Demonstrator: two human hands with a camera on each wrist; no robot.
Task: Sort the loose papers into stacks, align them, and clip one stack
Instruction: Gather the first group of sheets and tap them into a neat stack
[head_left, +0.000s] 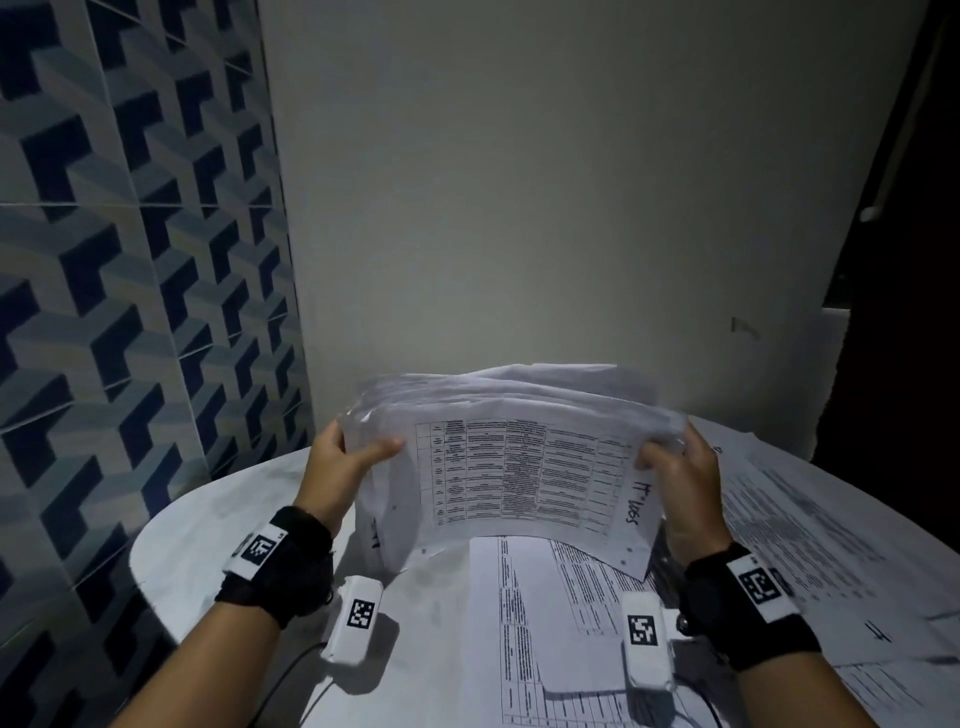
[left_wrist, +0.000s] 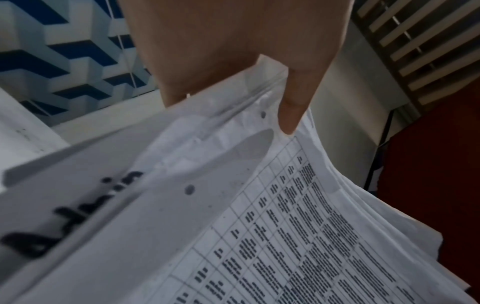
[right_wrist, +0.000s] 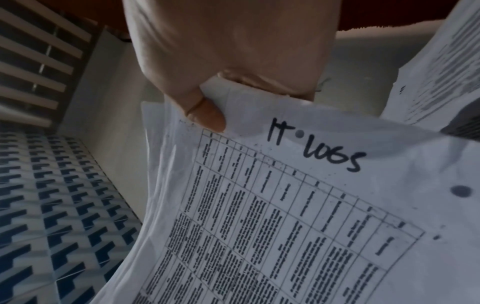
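The thick stack of white printed sheets (head_left: 511, 467) is held upright above the round white table (head_left: 218, 519), its long axis running between the left hand (head_left: 343, 457) and right hand (head_left: 680, 467), each short edge pinched by thumb and fingers, bottom edge pointing at the table.

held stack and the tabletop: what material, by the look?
Stack: thin white office paper, matte, printed tables, handwritten marker, punched holes; it bows and creases between left hand and right hand. Tabletop: white, smooth, slightly glossy, rounded edge; probably laminate or painted board, cannot tell which.
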